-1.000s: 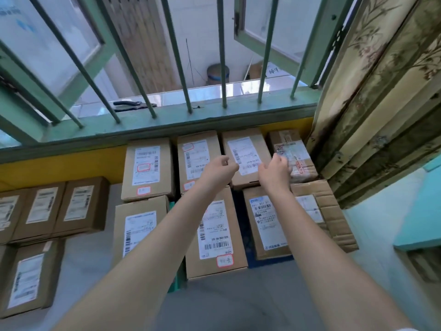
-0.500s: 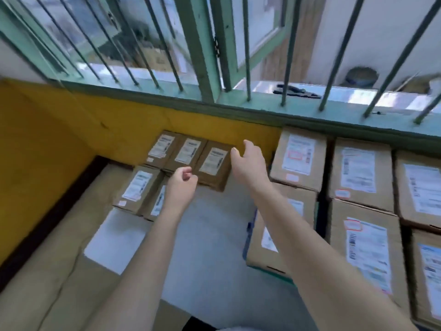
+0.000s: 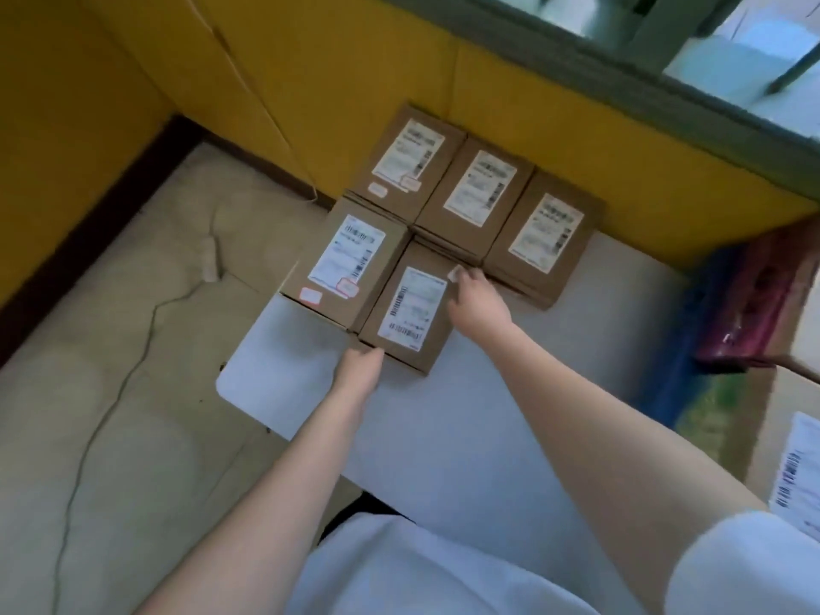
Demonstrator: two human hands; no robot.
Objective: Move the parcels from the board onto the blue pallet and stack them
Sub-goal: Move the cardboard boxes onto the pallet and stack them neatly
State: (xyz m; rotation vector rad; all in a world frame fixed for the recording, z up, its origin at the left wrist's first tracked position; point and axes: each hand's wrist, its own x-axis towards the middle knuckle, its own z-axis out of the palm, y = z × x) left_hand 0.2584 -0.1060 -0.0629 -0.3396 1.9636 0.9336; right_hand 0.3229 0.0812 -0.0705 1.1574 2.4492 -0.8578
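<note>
So this is the pick-up step: both hands are on the nearest parcel [image 3: 410, 306], one of five brown parcels sitting on the white board [image 3: 284, 375] against the yellow wall [image 3: 310, 59]. Left hand [image 3: 360, 370] has its fingers curled at the near bottom corner, right hand [image 3: 477, 299] grips the far right edge with the fingertips on the top corner. The parcel looks like it's still flat on the board, touching the taller one [image 3: 344, 264] on its left. The blue pallet [image 3: 683, 348] is off to the right, only an edge showing, blurry. Next move, I'd guess, is lifting it straight up so it doesn't drag its neighbours, then swinging right to the pallet.
</note>
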